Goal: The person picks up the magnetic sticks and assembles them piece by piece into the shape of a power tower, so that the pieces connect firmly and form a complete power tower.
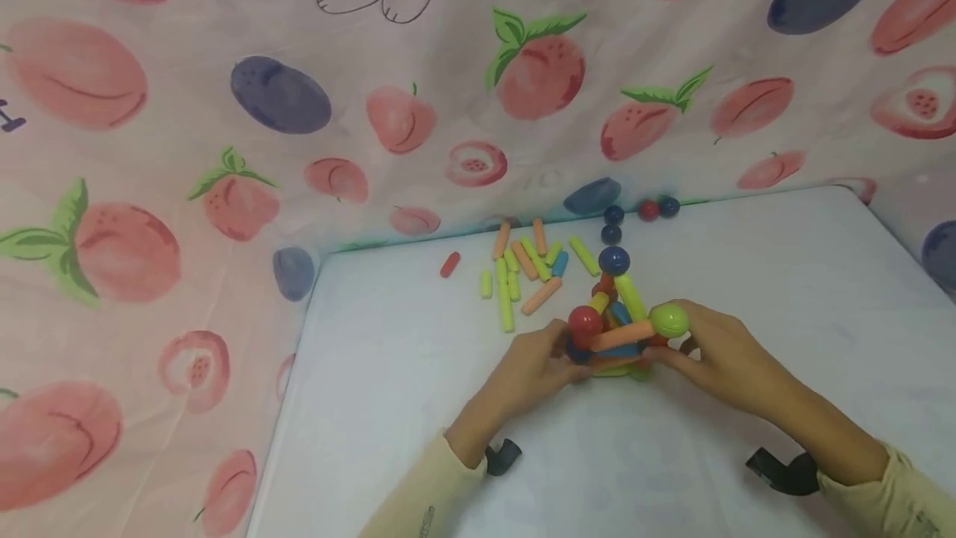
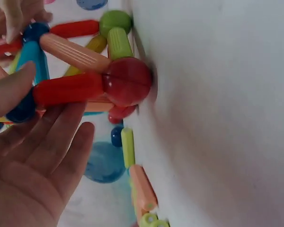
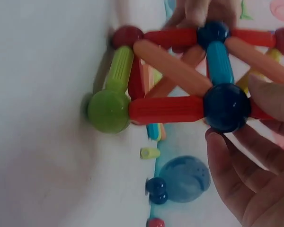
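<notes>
Sleeves point(image 1: 426, 484) slant inward, left grip point(image 1: 529, 372) and right grip point(image 1: 728, 355) holding the toy frame point(image 1: 623, 335).

Loose rods point(image 1: 525, 261) left of structure point(image 1: 623, 336), balls point(image 1: 648, 210) behind

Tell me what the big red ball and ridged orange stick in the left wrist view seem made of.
Big red ball: probably hard plastic, smooth with a soft sheen, seam-like line across it. Ridged orange stick: likely moulded plastic, duller, with even lengthwise grooves.

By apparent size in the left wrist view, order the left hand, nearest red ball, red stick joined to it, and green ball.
Left hand
Nearest red ball and red stick: too alike to rank
Green ball
</notes>
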The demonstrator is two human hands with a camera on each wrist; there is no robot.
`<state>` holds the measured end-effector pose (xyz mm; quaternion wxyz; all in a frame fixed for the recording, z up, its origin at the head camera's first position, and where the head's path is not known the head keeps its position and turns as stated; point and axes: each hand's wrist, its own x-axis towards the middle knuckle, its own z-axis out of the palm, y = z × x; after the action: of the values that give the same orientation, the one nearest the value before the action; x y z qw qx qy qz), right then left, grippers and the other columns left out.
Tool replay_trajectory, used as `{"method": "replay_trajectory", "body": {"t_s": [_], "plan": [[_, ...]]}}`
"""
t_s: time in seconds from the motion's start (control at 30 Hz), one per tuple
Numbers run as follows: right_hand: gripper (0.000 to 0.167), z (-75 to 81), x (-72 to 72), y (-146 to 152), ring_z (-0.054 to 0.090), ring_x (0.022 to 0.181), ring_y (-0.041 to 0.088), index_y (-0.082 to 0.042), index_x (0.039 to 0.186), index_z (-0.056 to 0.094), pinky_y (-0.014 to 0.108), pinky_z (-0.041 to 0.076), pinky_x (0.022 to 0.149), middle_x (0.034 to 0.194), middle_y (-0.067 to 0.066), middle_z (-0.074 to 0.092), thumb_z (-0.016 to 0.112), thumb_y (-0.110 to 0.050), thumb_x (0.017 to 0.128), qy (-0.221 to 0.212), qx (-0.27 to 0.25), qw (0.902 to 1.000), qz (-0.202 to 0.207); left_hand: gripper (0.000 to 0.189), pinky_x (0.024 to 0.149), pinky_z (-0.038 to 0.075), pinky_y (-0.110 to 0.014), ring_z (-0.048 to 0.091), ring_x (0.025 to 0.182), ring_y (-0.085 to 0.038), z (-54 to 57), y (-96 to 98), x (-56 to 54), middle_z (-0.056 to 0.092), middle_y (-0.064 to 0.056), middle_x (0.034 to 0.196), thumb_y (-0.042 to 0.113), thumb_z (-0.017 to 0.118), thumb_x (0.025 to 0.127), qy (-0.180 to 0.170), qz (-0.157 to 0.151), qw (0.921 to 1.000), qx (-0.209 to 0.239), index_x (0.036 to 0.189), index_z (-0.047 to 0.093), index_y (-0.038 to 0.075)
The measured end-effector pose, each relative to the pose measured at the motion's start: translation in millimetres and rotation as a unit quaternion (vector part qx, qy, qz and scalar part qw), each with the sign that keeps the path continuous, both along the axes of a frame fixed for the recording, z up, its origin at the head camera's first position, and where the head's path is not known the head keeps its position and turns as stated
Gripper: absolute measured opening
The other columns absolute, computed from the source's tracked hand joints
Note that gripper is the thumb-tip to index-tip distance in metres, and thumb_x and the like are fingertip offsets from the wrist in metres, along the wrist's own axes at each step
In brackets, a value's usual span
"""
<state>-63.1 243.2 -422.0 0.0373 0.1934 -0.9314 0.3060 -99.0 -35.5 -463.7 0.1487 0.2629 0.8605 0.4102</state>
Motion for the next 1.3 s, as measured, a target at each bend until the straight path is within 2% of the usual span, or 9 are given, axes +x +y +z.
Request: {"method": "replay_trajectory", "body": {"t_s": [0.17, 0.37, 0.6, 0.73, 0.83, 0.9, 1.0, 1.13, 1.3], "plan": [[0.044, -2.5, -3.7, 5, 0.066, 0.093, 0.007, -0.016, 0.120, 0.063, 0.022, 0.059, 0.070, 0.109, -0.006, 0.071, 0.086, -0.018, 0.082, -0.001, -0.006, 0.9999, 0.009, 0.030, 0.092, 0.056, -0.024, 0.069, 0.107, -0.009, 5.6, -23.0, -15.0, 0.073, 0.001, 0.118, 0.020, 0.069, 0.098, 0.030, 0.033, 0.9989, -0.016, 0.127, 0.065, 0.014], [0.046, -4.6, -5.8, 9, 0.063, 0.092, 0.002, -0.018, 0.120, 0.062, 0.024, 0.059, 0.070, 0.106, -0.010, 0.069, 0.087, -0.023, 0.082, -0.002, -0.020, 0.9996, 0.021, 0.034, 0.093, 0.057, -0.042, 0.068, 0.109, -0.027, -6.8, -55.8, -79.1, 0.072, -0.013, 0.116, 0.026, 0.063, 0.101, 0.029, 0.253, 0.9605, -0.113, 0.127, 0.066, 0.004], [0.061, 1.7, -8.4, 10, 0.057, 0.101, -0.004, -0.024, 0.125, 0.060, 0.014, 0.053, 0.081, 0.119, -0.012, 0.064, 0.093, -0.022, 0.074, 0.043, -0.065, 0.9966, 0.027, 0.029, 0.093, 0.055, -0.042, 0.063, 0.096, -0.028, -24.2, -65.7, -111.2, 0.068, -0.016, 0.107, 0.014, 0.069, 0.093, -0.004, 0.248, 0.9502, -0.189, 0.117, 0.068, -0.003], [0.060, 9.4, -8.8, 9, 0.060, 0.100, -0.004, -0.023, 0.126, 0.063, 0.007, 0.048, 0.087, 0.118, -0.014, 0.067, 0.090, -0.009, 0.075, 0.071, -0.092, 0.9927, 0.030, 0.024, 0.087, 0.055, -0.040, 0.062, 0.092, -0.026, 2.9, -61.2, -91.4, 0.068, -0.015, 0.102, 0.009, 0.067, 0.092, 0.033, 0.253, 0.9471, -0.194, 0.114, 0.068, -0.002], [0.057, 13.5, -8.8, 10, 0.062, 0.100, -0.006, -0.024, 0.126, 0.065, 0.006, 0.047, 0.088, 0.118, -0.012, 0.070, 0.088, -0.007, 0.077, 0.078, -0.093, 0.9923, 0.028, 0.028, 0.090, 0.056, -0.038, 0.063, 0.100, -0.025, 43.9, -44.3, -60.7, 0.067, -0.014, 0.110, 0.008, 0.066, 0.096, 0.125, 0.227, 0.9603, -0.102, 0.122, 0.067, -0.001], [0.057, 14.9, -8.4, 10, 0.062, 0.101, -0.006, -0.025, 0.127, 0.065, 0.005, 0.046, 0.089, 0.118, -0.010, 0.072, 0.088, -0.006, 0.077, 0.076, -0.093, 0.9925, 0.025, 0.029, 0.097, 0.054, -0.037, 0.064, 0.104, -0.024, 72.1, -26.9, -38.1, 0.065, -0.013, 0.111, 0.008, 0.066, 0.097, 0.208, 0.170, 0.9633, -0.011, 0.125, 0.067, 0.000], [0.057, 15.3, -7.6, 12, 0.064, 0.101, -0.006, -0.023, 0.127, 0.066, 0.005, 0.045, 0.091, 0.118, -0.010, 0.072, 0.087, -0.005, 0.078, 0.074, -0.095, 0.9924, 0.026, 0.029, 0.101, 0.052, -0.029, 0.063, 0.107, -0.021, 102.5, 1.2, -6.8, 0.064, -0.011, 0.115, 0.012, 0.065, 0.099, 0.305, 0.046, 0.9498, 0.051, 0.126, 0.067, 0.002], [0.056, 14.5, -7.7, 13, 0.065, 0.098, -0.005, -0.022, 0.127, 0.065, 0.006, 0.047, 0.089, 0.117, -0.014, 0.071, 0.086, -0.004, 0.078, 0.078, -0.094, 0.9920, 0.032, 0.028, 0.092, 0.048, -0.012, 0.060, 0.103, -0.012, 109.9, 31.4, 17.6, 0.061, -0.005, 0.114, 0.012, 0.064, 0.100, 0.346, -0.043, 0.9373, -0.009, 0.128, 0.066, 0.008], [0.056, 15.8, -7.0, 14, 0.064, 0.101, -0.006, -0.025, 0.126, 0.065, 0.009, 0.048, 0.087, 0.116, -0.011, 0.072, 0.087, -0.005, 0.078, 0.076, -0.092, 0.9923, 0.033, 0.032, 0.091, 0.048, -0.010, 0.056, 0.100, -0.008, 99.1, 46.1, 21.6, 0.058, -0.002, 0.113, 0.015, 0.071, 0.096, 0.351, -0.051, 0.9275, -0.119, 0.128, 0.065, 0.013]]}}
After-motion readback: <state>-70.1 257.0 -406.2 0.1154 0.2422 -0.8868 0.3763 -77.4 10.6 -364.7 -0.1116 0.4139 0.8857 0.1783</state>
